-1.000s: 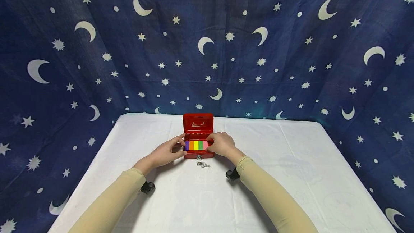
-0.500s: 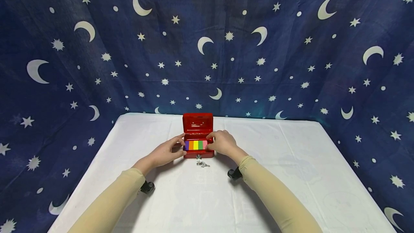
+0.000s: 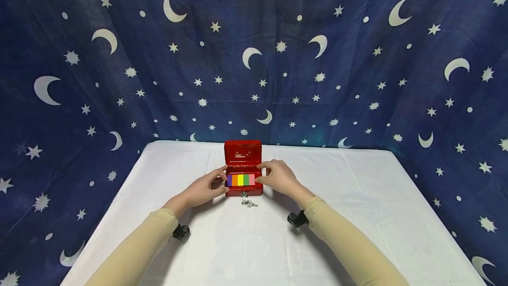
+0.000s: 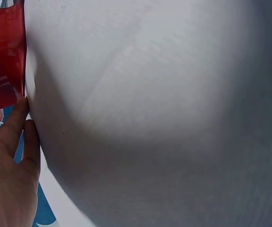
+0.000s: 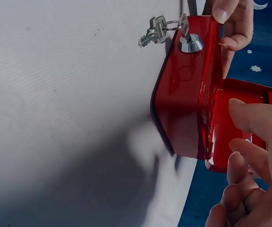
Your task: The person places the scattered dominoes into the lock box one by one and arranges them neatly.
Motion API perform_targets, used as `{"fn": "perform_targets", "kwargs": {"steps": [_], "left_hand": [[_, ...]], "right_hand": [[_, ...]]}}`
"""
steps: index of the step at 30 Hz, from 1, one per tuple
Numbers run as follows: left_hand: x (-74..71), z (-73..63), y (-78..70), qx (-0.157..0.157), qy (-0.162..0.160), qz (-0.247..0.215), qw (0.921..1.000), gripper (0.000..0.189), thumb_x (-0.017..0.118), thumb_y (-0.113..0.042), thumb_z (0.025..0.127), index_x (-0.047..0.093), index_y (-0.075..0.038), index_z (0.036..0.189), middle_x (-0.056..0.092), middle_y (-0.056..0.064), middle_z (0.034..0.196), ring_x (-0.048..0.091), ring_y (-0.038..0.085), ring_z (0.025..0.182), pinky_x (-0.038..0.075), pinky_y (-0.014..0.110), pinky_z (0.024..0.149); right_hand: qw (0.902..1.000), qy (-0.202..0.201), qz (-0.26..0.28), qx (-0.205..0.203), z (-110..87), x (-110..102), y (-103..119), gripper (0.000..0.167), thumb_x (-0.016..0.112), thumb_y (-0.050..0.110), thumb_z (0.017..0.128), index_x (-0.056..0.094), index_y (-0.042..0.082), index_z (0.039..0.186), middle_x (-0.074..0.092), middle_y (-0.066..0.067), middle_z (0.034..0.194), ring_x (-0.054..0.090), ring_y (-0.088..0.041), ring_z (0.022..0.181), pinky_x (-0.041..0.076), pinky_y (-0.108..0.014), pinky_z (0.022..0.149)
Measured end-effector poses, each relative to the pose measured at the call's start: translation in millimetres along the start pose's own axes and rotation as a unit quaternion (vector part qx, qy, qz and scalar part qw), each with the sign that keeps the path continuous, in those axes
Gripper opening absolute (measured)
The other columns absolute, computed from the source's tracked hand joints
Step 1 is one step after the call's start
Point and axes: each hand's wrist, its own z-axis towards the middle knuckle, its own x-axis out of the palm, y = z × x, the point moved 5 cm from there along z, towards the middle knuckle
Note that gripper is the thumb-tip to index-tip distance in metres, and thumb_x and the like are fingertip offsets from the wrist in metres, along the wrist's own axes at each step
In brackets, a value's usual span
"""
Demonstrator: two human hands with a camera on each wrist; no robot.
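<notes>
A red cash box (image 3: 254, 191) stands on the white cloth with its lid (image 3: 243, 150) raised at the back. Inside lies a row of coloured blocks (image 3: 240, 180): purple, orange, yellow, green and pink. My left hand (image 3: 201, 189) holds the box's left end, thumb at the front corner and fingertips along the side and back. At the right end, my right hand (image 3: 281, 178) hovers with thumb and fingers spread apart, holding nothing, close to the pink block. The right wrist view shows a key in the front lock (image 5: 191, 44), a second one hanging from its ring.
White cloth (image 3: 246, 246) covers the table around the box. A dark blue curtain (image 3: 222, 114) with moons and stars hangs behind and at both sides. Black camera mounts (image 3: 297, 220) sit under both wrists.
My right hand has drawn back to the right from the pink block, and its thumb and fingers have spread. The left hand stays at the box's left end; the blocks look unmoved.
</notes>
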Motion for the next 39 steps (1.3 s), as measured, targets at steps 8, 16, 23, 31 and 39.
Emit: {"fn": "perform_targets", "kwargs": {"steps": [8,16,23,31,39], "left_hand": [[2.7,0.6,-0.6,-0.006,0.001,0.0,1.0,0.027,0.07,-0.042,0.095,0.056,-0.027,0.113,0.031,-0.012,0.165,0.045,0.02,0.143,0.032,0.057,0.116],[4.2,2.7,0.4,0.002,-0.001,0.002,1.0,0.023,0.07,-0.041,0.096,0.056,-0.029,0.11,0.031,-0.013,0.164,0.046,0.019,0.141,0.032,0.056,0.117],[4.0,3.4,1.7,0.003,-0.004,0.001,1.0,0.022,0.069,-0.041,0.095,0.056,-0.031,0.109,0.031,-0.014,0.164,0.047,0.02,0.141,0.032,0.058,0.116],[3.2,1.3,1.8,0.001,-0.005,-0.003,1.0,0.025,0.07,-0.04,0.096,0.056,-0.027,0.111,0.031,-0.012,0.164,0.047,0.02,0.141,0.033,0.057,0.116],[1.8,1.2,2.7,0.002,-0.007,-0.006,1.0,0.026,0.07,-0.041,0.095,0.056,-0.027,0.112,0.031,-0.013,0.165,0.047,0.02,0.14,0.033,0.057,0.116]], "right_hand": [[0.9993,-0.029,0.02,-0.014,-17.5,-15.2,-14.5,0.041,0.08,0.033,0.088,0.074,0.015,0.125,0.058,0.006,0.084,0.05,-0.018,0.082,0.043,-0.035,0.07],[0.9985,-0.049,0.026,0.001,-36.6,-29.8,-42.5,0.04,0.079,0.032,0.09,0.074,0.015,0.125,0.061,0.007,0.089,0.052,-0.017,0.086,0.044,-0.036,0.078],[0.9973,-0.069,0.022,0.009,-54.5,-41.1,-68.3,0.04,0.076,0.032,0.093,0.072,0.013,0.127,0.066,0.004,0.098,0.057,-0.022,0.096,0.047,-0.042,0.085],[0.9933,-0.1,-0.057,-0.003,-76.7,-54.0,-96.1,0.042,0.075,0.034,0.093,0.071,0.013,0.129,0.07,-0.005,0.113,0.058,-0.031,0.104,0.044,-0.054,0.09],[0.9857,-0.098,-0.136,0.021,-94.5,-61.0,-119.0,0.048,0.074,0.035,0.093,0.066,0.014,0.136,0.064,-0.013,0.127,0.052,-0.04,0.12,0.04,-0.06,0.096]]}}
